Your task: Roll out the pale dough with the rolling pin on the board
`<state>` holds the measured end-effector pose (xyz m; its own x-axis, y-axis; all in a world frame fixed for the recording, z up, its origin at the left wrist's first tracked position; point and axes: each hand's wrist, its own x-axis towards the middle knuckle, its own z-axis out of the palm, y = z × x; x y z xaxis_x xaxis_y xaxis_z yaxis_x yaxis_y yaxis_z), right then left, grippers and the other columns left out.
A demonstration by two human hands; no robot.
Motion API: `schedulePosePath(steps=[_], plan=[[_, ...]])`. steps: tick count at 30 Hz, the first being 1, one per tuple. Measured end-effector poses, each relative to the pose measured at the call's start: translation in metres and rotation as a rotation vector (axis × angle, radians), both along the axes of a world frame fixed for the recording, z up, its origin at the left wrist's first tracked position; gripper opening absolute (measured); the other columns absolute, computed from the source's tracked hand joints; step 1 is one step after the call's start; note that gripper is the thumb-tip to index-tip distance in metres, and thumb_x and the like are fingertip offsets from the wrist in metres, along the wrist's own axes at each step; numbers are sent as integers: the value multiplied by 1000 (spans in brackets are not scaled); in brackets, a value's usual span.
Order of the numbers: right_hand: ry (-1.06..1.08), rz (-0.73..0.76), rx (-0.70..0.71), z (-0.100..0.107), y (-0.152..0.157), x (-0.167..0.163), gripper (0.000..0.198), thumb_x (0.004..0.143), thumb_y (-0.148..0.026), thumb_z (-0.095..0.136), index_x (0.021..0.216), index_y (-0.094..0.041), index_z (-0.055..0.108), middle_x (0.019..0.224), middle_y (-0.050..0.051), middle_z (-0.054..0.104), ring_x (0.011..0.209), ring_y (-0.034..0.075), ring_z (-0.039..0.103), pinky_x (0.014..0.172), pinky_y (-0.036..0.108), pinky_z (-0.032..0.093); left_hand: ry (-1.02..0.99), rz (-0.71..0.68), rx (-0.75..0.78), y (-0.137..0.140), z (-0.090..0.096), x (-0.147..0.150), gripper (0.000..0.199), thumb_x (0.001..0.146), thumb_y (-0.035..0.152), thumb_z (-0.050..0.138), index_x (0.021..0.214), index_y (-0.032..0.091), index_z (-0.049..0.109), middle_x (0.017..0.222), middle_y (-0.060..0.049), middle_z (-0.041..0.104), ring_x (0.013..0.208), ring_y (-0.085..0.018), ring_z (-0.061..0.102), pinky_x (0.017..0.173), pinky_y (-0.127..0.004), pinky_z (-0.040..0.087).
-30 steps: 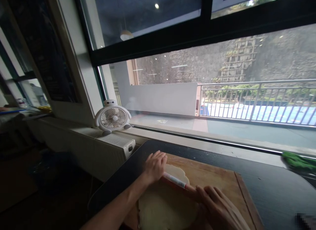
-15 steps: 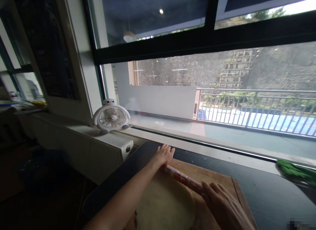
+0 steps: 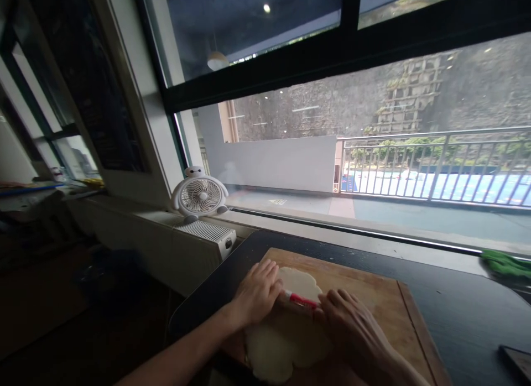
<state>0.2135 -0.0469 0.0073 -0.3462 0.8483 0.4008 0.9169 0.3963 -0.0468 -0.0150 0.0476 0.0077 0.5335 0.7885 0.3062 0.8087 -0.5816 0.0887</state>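
Observation:
A flattened sheet of pale dough (image 3: 269, 342) lies on a wooden board (image 3: 373, 286), its outline uneven. Across it runs a rolling pin (image 3: 302, 301) with a red and white middle section. My left hand (image 3: 259, 292) is closed over the pin's left end, fingers pointing away from me. The other end is under my right hand (image 3: 348, 319), whose fingers curl over it. Both ends of the pin are hidden beneath the hands. Dough shows on the far side and the near side of the pin.
The board rests on a dark table (image 3: 440, 303) by a large window. A white fan (image 3: 202, 197) stands at the back left beside a vented white unit (image 3: 207, 231). Green cloth (image 3: 506, 269) lies at the far right. A dark flat object (image 3: 516, 359) sits near the right edge.
Both hands and the rolling pin have come toward me, off the dough's far edge and onto its middle. Dough now shows beyond the pin. The camera view has shifted and tilted slightly.

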Motion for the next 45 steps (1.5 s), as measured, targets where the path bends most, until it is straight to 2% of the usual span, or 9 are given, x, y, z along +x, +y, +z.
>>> schedulePosePath(steps=[5,9,12,16,21,27,33,39,45], plan=[[38,-147,-33,16,68,10,51,93,-37,15,75,-22,60,82,6,57,80,17,50,73,32,36,74,66,-117,82,7,52,43,91,39,25,123,22,50,134,-10,44,127,-27,32,100,-53,24],[57,-251,-105,17,98,16,49,92,-44,18,83,-21,61,92,8,58,87,19,51,75,34,37,160,67,-161,106,11,64,39,89,35,32,122,24,50,136,-12,42,126,-31,34,94,-58,30],[62,-248,-71,9,85,11,49,91,-47,18,95,-22,60,107,9,57,105,24,47,84,39,35,90,102,-92,82,6,52,44,91,39,25,124,21,49,134,-10,44,126,-28,34,98,-55,28],[67,-194,-18,-14,35,4,51,90,-48,22,124,-19,46,129,7,48,125,26,31,100,44,25,19,33,110,11,-3,20,46,93,38,21,128,21,46,133,-6,46,126,-23,34,105,-47,22],[34,-57,-71,-26,-2,3,58,88,-54,24,137,-24,26,140,2,34,128,25,28,103,47,22,40,-91,212,-40,-8,-10,53,92,40,29,140,22,21,145,-3,25,132,-20,23,108,-40,21],[77,-302,-132,-1,68,-2,55,89,-52,16,123,-24,48,133,9,43,129,29,25,102,52,18,10,90,71,36,0,23,53,91,44,20,130,18,44,136,-8,42,128,-24,32,105,-46,23],[110,-385,-228,4,137,7,53,88,-52,19,118,-23,51,130,11,46,126,29,31,97,53,24,15,214,-124,98,7,43,61,89,50,16,131,15,42,138,-10,39,130,-26,27,103,-51,22],[84,-290,-165,-6,80,1,60,87,-56,12,121,-23,50,134,8,42,130,26,23,103,47,18,-33,67,23,38,-1,20,52,92,44,18,126,20,49,133,-7,46,127,-24,34,104,-48,23],[58,-190,-253,-7,16,-4,64,85,-60,18,136,-22,32,141,4,32,131,23,23,106,41,17,-36,-160,30,-29,3,-14,45,93,39,23,134,28,36,136,-2,42,127,-18,35,106,-42,24]])
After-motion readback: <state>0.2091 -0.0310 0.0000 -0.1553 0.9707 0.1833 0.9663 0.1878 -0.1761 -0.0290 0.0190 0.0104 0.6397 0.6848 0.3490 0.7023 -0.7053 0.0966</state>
